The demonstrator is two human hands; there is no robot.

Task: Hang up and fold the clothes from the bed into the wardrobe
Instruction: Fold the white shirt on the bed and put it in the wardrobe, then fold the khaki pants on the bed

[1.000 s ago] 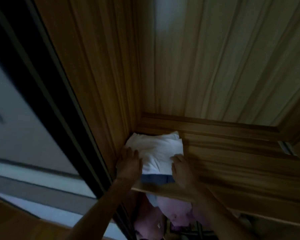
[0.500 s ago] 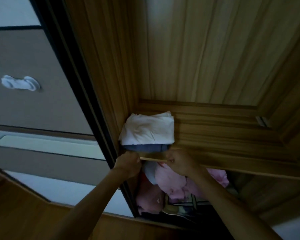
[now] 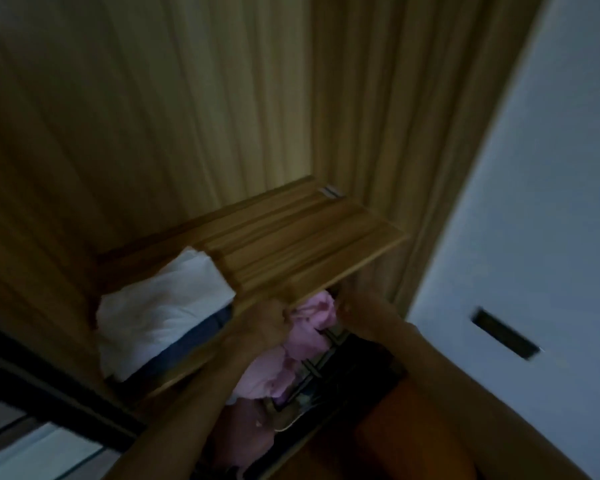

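Wardrobe shelf [image 3: 309, 244], left end: folded white garment [image 3: 160, 306] atop a blue one [image 3: 207, 324]. Below its front edge, left hand [image 3: 264, 327] and right hand [image 3: 361, 311] meet pink clothes [image 3: 309, 329]; both grips too blurred to tell.

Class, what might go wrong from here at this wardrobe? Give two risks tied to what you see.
The folded white garment lies near the front edge of the shelf, beside the left hand; a nudge could drag it off. The right hand reaches under the shelf by the pink clothes in dim light and might knock the edge.
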